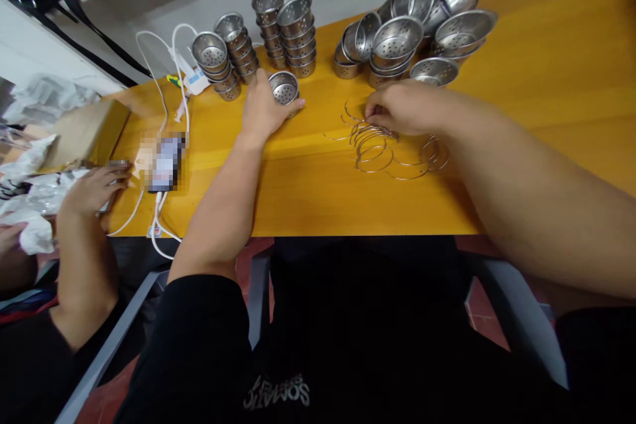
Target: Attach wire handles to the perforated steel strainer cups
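Observation:
My left hand [263, 106] is wrapped round a small perforated metal cup [285, 87] that stands upright on the wooden table. Thumb and fingers lie on either side of its wall. To the right, my right hand [397, 108] has its fingertips pinched together at the back of a loose pile of thin metal wire rings [370, 146]. The pinched fingers seem to touch a ring, and part of the pile is under the hand. Behind my left hand rise stacks of the same cups [297, 33]. Behind my right hand, more cups [397, 43] lie in a jumbled heap, some tilted.
A phone [167, 162] with white cables lies on the table [308, 205] to the left. Beyond it are a cardboard box [89, 129] and plastic bags [30, 199]. Another person's hand [94, 189] rests at the table's left end. A wall runs behind the cups.

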### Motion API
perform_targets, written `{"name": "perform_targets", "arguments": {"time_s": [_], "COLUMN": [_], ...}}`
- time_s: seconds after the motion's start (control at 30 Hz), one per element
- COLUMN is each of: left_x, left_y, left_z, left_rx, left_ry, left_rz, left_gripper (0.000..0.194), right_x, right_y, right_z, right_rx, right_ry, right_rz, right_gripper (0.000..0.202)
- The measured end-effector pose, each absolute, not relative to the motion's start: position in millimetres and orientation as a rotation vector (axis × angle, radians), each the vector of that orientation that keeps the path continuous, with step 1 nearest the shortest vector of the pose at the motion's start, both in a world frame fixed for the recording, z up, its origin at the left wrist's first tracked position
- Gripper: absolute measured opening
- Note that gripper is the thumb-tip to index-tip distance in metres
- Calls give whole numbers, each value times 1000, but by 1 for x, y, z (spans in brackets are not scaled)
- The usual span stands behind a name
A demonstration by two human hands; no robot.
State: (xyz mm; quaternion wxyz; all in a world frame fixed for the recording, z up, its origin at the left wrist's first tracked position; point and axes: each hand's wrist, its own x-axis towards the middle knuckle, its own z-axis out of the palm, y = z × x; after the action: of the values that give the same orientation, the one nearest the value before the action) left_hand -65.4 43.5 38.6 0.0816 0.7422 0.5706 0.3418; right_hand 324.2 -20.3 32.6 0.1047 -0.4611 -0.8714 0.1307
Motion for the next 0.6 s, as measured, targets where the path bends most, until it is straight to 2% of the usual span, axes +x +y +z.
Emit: {"name": "perform_targets", "arguments": {"time_s": [0.17,0.27,0.4,0.53,0.6], "left_x": [-57,-44,-23,-14,-14], "left_y": [41,31,19,14,14], "left_z": [42,49,48,43,42], "left_rx": [2355,2492,2575,2591,2599], "left_ry": [1334,1135,961,896,876], "left_rz": [1070,1033,943,868,831], "left_gripper": [96,100,103,105,105], "right_x": [314,310,313,324,327], "right_y": [-30,-35,-43,-49,-49], "right_z": [40,43,54,66,68], "right_rx": [-1364,-1285,-1232,-1172,-1200], "right_ry": [-2667,-2661,-2633,-2666,-2704], "right_rz": [260,315,429,514,537], "right_gripper": [14,14,27,48,46]}}
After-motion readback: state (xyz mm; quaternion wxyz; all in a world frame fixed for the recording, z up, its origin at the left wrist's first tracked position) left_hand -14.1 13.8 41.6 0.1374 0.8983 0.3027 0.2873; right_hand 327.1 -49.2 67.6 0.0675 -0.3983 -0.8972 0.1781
